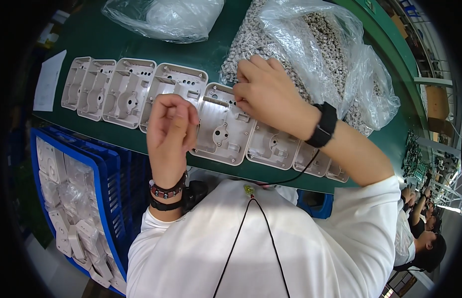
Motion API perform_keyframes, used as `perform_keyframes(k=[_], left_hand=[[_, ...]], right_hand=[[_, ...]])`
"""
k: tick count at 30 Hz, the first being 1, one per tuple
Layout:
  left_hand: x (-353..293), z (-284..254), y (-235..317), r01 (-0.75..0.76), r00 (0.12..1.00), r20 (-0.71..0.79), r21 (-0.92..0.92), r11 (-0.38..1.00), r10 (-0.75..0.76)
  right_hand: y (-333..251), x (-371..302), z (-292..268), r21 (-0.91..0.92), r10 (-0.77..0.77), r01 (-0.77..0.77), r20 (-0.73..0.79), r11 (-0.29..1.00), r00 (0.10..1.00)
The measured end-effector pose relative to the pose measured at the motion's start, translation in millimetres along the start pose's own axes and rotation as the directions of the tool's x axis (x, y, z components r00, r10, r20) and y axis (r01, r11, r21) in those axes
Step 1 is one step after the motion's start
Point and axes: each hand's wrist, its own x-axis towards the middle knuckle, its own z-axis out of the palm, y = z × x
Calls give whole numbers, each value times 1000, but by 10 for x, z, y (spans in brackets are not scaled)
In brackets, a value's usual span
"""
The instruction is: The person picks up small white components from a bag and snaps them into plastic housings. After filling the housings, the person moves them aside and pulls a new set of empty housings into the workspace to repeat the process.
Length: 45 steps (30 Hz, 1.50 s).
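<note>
A row of several light grey plastic housings (129, 89) lies along the near edge of the dark green table (201, 54). My left hand (170, 126) is raised above the row with its fingers curled tight; whether it holds small parts is hidden. My right hand (265, 92) rests fingers-down on the upper corner of the middle housing (223, 131), pinching at something small there. Right behind it sits an open clear bag of small pale grey parts (315, 44). A black band wraps my right wrist, and bead bracelets my left.
A blue crate (111, 179) with more grey housings in plastic wrap stands low at the left. A second clear bag (166, 17) lies at the far table edge, a white paper sheet (48, 79) at the left. Other seated people work at the far right.
</note>
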Motion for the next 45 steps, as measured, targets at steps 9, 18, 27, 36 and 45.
perform_keyframes(k=[9,18,27,36,45], left_hand=[[-26,-223,53,-99,994,-38,11,995,99],[-16,-210,72,-95,995,-20,61,994,97],[20,-630,399,19,957,-203,756,655,207],[703,-1492,742,403,859,-287,889,-216,425],[1343,-3694,1130,339,938,-257,818,-464,232]], right_hand=[[-82,96,185,-163,-122,132,73,978,990],[-35,-7,44,-155,-116,144,177,977,977],[-92,-887,-853,66,276,-284,111,956,955],[-143,-2797,-693,-177,871,-862,-51,474,489],[-118,-3011,-307,206,885,-861,-107,466,453]])
